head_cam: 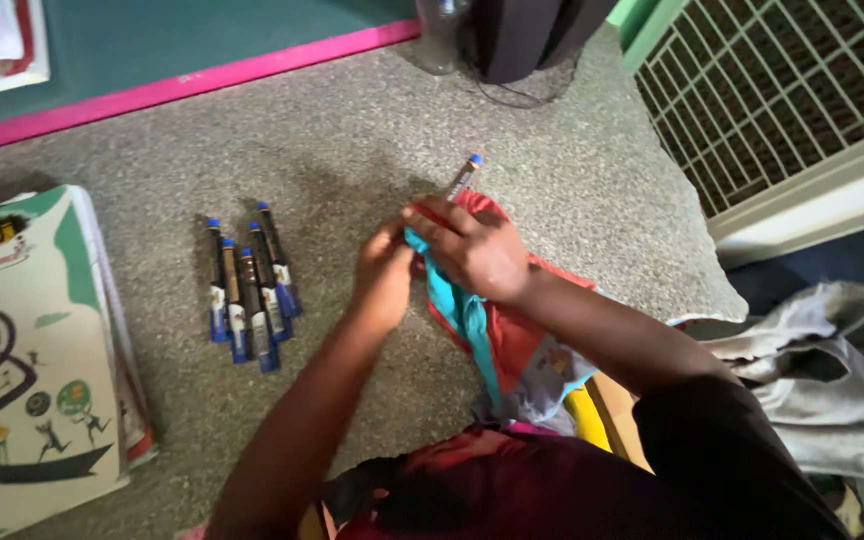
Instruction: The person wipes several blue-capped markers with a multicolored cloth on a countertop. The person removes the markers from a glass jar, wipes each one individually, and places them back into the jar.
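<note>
Risk 1: slippage of the blue-capped marker [463, 176] out of the red and teal pouch [472, 320], likely if the grip at the pouch mouth loosens while only the capped end protrudes. Risk 2: rolling of the 5 loose markers [250, 288] on the speckled grey counter [352, 130], likely if brushed by a forearm; currently lying side by side, well apart from both hands. Right hand [474, 250]: fingers curled and closed over the upper edge of the pouch, pinning fabric and marker barrel together; exact contact with the barrel hidden beneath the fingers. Left hand [384, 278]: clenched on the teal edge of the pouch, touching the right hand, fingertips out of sight. Pouch position: on the counter directly before the body, marker angled up and away toward the far edge. Illustrated booklet [22, 350] at the left edge, untouched.
</note>
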